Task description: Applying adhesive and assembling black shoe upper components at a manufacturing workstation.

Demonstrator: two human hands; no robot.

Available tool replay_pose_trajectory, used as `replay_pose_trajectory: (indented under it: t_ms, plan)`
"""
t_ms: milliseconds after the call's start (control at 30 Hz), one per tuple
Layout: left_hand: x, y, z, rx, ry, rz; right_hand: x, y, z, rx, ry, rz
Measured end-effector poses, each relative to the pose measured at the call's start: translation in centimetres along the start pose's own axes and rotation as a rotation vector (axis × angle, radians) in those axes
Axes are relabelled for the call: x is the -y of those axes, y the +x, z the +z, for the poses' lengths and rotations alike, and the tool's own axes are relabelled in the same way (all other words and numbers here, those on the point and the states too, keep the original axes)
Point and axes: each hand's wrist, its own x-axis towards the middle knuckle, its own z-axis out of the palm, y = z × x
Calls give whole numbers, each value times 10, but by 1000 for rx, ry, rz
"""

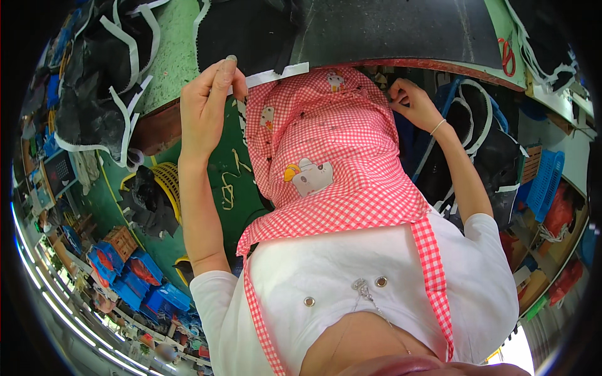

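My left hand (216, 94) is at the near edge of the worktable, its thumb and fingers pinched on the border of a black fabric piece (248, 37). White edging (276, 74) runs along that border, starting at the hand. The piece lies on the table and runs out of the top of the view. My right hand (415, 105) hangs low, just below the table edge and beside my red checked apron (351, 144). Its fingers are curled closed, and whatever they may hold is hidden. A dark board or sheet (401, 31) covers the tabletop between the hands.
Black pieces with white edging (94, 81) drape over the table's left side. Red-handled scissors (506, 56) lie at the right. A yellow basket (166, 182) with black scraps stands on the green floor. Black pieces (495, 163) fill a blue-rimmed holder on my right.
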Motion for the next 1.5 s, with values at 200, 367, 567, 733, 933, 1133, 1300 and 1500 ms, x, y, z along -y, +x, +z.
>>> replay_pose_trajectory:
  t_ms: [200, 367, 567, 733, 933, 1133, 1300, 1500]
  plan:
    - [1, -3, -6, -32, 31, -8, 0, 4, -8, 90, -284, 104]
    - [1, 9, -9, -116, 75, 33, 41, 10, -21, 370, -259, 24]
    - [-5, 57, -7, -161, 274, 167, 119, 52, -126, 477, 94, 30]
    - [2, 113, 0, -136, 419, 256, 155, 138, -192, 106, -132, -175]
    - [23, 162, 9, -112, 555, 295, 149, 188, -230, -71, -78, -56]
    - [45, 163, 13, -56, 672, 252, 87, 162, -249, -160, -24, -10]
    - [51, 150, 17, -52, 726, 245, 109, 122, -233, -24, 91, 134]
    - [45, 134, 17, -58, 743, 238, 122, 103, -236, 289, -113, 413]
